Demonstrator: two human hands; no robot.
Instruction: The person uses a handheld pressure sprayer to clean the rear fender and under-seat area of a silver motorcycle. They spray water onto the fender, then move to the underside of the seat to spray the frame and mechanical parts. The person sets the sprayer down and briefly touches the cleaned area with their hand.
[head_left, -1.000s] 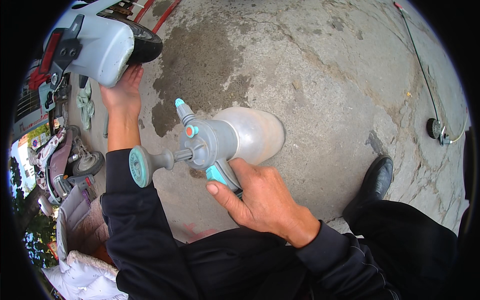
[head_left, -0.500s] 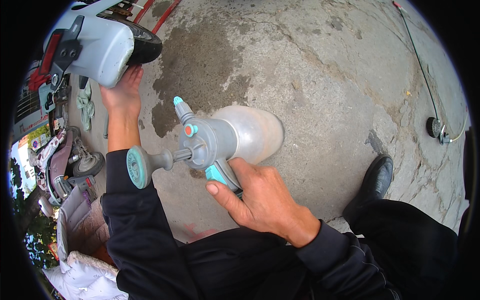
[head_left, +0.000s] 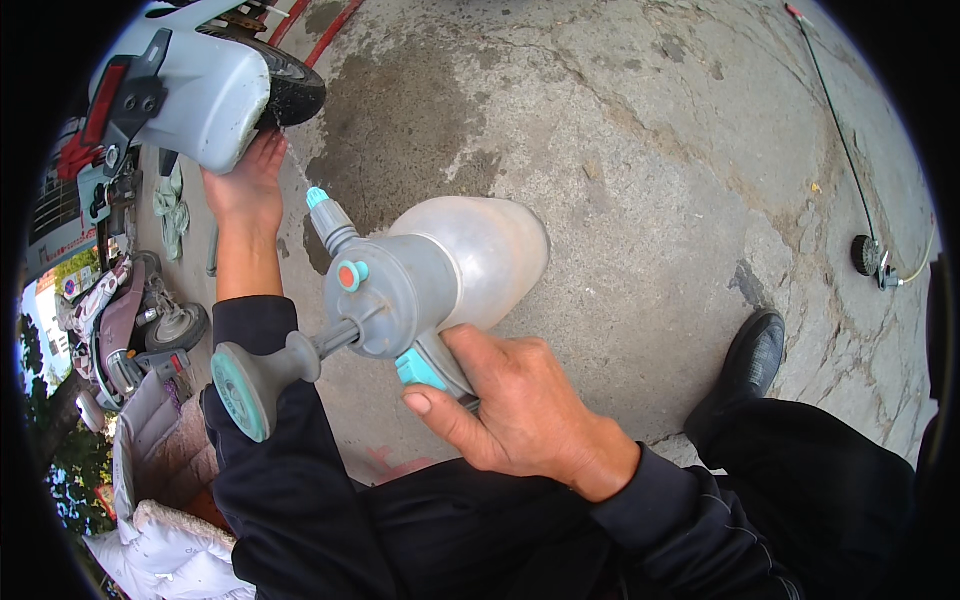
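My right hand (head_left: pixel 525 410) is wrapped round the handle of a pump sprayer (head_left: pixel 470 255), its thumb by the turquoise trigger (head_left: pixel 420 370). The sprayer has a cloudy bottle, a grey head and a long plunger knob. A thin stream of water leaves its turquoise nozzle (head_left: pixel 317 197), toward the tire and my left hand. My left hand (head_left: pixel 245 185) is open, palm showing, fingers stretched up beside the lower edge of a pale scooter fender (head_left: pixel 205 100). The fingertips reach near the black tire (head_left: pixel 297 95); whether they touch fender or tire I cannot tell.
A dark wet patch (head_left: pixel 390 120) spreads on the cracked concrete. At the far right lies a thin black wand with a round brush (head_left: pixel 866 255). More scooters (head_left: pixel 125 330) and a padded white cover (head_left: pixel 165 530) are at the left. My black shoe (head_left: pixel 755 355) stands at the right.
The sprayer has moved left and tilted, its nozzle closer to my left hand. Water now comes from the nozzle. My left hand has barely moved.
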